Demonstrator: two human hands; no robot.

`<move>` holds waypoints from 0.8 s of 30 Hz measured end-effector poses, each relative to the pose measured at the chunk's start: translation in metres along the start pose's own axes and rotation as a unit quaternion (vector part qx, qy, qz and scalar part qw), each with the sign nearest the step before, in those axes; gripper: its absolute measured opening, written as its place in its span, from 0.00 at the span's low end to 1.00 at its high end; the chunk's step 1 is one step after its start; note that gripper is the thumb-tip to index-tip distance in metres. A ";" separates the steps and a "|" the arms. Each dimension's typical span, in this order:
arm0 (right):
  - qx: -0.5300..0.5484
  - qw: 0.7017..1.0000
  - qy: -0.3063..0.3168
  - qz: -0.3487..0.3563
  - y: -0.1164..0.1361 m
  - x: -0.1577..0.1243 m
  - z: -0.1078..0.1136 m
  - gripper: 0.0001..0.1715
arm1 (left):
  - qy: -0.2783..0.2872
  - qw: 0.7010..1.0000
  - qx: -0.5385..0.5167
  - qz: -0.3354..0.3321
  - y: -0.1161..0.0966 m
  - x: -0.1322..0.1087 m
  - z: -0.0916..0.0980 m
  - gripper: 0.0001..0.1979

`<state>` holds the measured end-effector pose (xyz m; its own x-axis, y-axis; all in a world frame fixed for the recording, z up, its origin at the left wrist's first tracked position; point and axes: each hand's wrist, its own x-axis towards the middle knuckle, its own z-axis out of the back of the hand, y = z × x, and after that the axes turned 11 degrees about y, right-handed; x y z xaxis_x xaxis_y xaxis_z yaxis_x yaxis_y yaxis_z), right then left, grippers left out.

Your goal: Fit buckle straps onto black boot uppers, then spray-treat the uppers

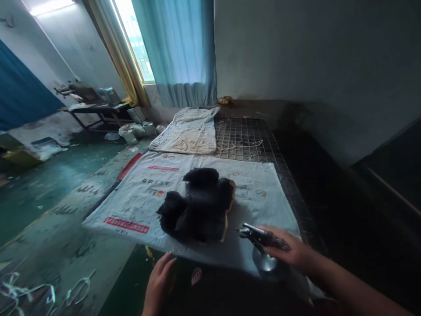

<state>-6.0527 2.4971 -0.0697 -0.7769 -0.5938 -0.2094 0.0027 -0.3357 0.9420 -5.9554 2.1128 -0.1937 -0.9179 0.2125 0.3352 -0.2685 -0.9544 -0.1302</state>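
Note:
My right hand (289, 248) is wrapped round a metal spray gun (259, 235), whose nozzle points left. A rounded shiny cup (265, 262) hangs under the gun, above the near right part of a white printed sheet (125, 202). Left of the nozzle, dark black pieces (204, 206) lie in a heap on the sheet, with a tan edge on their right side. At the sheet's near edge is my left hand (160, 278), its fingers slightly bent and apart, holding nothing.
Beyond the sheet lie a folded whitish cloth (194, 131) and a metal grid (246, 136) with string on it. White cords (77, 289) lie at the lower left. A workbench (95, 107), bags (131, 131) and a blue curtain (180, 52) stand farther back.

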 end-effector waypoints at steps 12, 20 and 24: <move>-0.015 0.995 -0.102 0.014 -0.010 0.012 0.006 0.23 | -0.019 0.999 -0.019 0.019 0.001 -0.003 -0.001 0.13; -0.021 0.987 -0.161 -0.022 -0.013 0.037 0.022 0.22 | -0.008 0.999 -0.023 0.030 0.017 -0.017 -0.015 0.13; -0.051 0.975 -0.213 -0.027 -0.015 0.047 0.028 0.21 | -0.009 0.999 -0.016 0.035 0.020 -0.021 -0.017 0.14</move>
<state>-6.1069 2.4944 -0.0860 -0.9685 -0.2237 -0.1097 0.0005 -0.4418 0.8971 -5.9460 2.0928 -0.2192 -0.9295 0.1410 0.3409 -0.2131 -0.9595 -0.1841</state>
